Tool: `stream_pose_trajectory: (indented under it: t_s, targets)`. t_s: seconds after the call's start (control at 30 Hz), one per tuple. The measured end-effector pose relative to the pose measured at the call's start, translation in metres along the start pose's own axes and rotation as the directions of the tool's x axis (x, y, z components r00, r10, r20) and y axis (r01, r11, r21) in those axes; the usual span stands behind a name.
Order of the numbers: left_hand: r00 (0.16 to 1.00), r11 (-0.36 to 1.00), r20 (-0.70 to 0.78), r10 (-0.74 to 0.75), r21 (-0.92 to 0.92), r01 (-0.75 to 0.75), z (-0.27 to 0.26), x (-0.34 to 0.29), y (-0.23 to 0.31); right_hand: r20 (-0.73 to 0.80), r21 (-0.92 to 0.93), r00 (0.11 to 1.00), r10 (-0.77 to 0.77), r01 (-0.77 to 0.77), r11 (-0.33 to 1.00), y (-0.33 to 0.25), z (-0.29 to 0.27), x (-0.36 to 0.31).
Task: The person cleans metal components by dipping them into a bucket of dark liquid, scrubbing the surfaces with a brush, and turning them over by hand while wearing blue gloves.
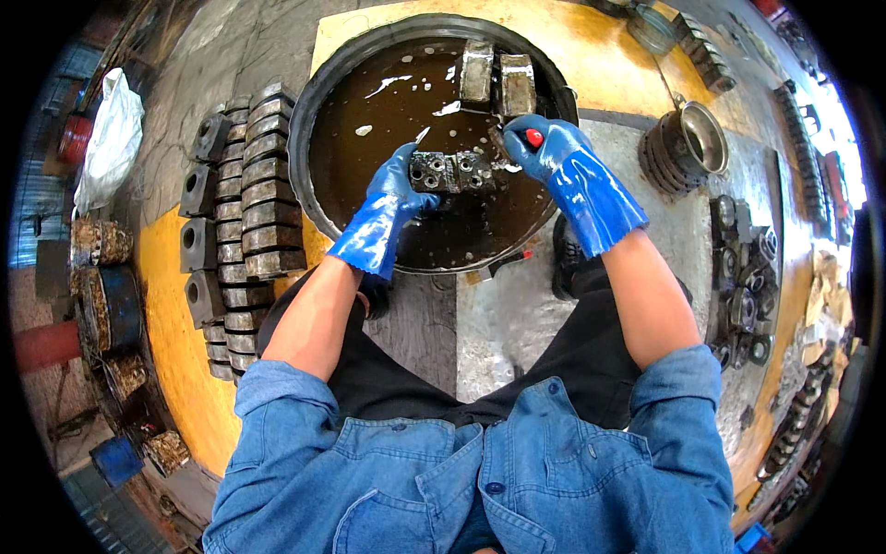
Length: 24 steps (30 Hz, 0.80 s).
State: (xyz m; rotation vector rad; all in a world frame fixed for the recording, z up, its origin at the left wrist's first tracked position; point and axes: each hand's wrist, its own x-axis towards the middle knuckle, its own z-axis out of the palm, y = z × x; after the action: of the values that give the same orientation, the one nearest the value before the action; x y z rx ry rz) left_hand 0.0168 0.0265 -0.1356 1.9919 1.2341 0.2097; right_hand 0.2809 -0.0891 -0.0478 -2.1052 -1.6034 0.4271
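While holding a metal block (448, 173) by its left end in left hand (393, 181), over basin (300, 152), upper centre of frame, curls right hand (554, 150) around red-ended tool (533, 138); expect slippery, rigid heft; grip both ends.

Your right hand (559, 155) hides much of the red-ended tool (533, 138). The lower edge crops your denim shirt (600, 489).

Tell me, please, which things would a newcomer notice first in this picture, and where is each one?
The big black tub of brown liquid at upper centre would likely draw the eye first. Over it, the blue-gloved left hand holds a metal block with holes, while the right hand, also gloved, grips something with a red end. Left of the tub lie rows of dark metal pieces.
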Motion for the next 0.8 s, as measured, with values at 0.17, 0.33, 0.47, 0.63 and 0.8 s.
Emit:
stream_pose_trajectory:
  t_s: [0.17,0.33,0.47,0.63,0.8]
  targets:
    - [1.0,0.999,0.002,-0.015,-0.038,0.015,-0.004,-0.006,0.012,-0.135,0.464,0.979,-0.151,0.197,0.864,-0.029,0.018,-0.009]
    - [0.999,0.997,-0.049,-0.004,-0.072,0.0,0.002,-0.003,-0.003,0.093,0.589,0.996,-0.018,-0.04,0.807,-0.043,0.031,-0.001]
    - [0.998,0.997,-0.048,0.038,-0.07,-0.042,0.004,0.003,-0.011,0.102,0.65,0.994,0.033,-0.092,0.755,-0.039,0.039,0.013]
    - [0.999,0.987,-0.036,-0.02,-0.159,0.014,0.01,0.002,-0.009,0.158,0.601,0.986,0.049,-0.136,0.788,-0.044,0.046,0.022]
    - [0.991,0.977,-0.079,0.107,-0.174,-0.119,0.007,0.002,-0.015,0.176,0.574,0.984,0.039,-0.135,0.808,-0.06,0.029,0.02]
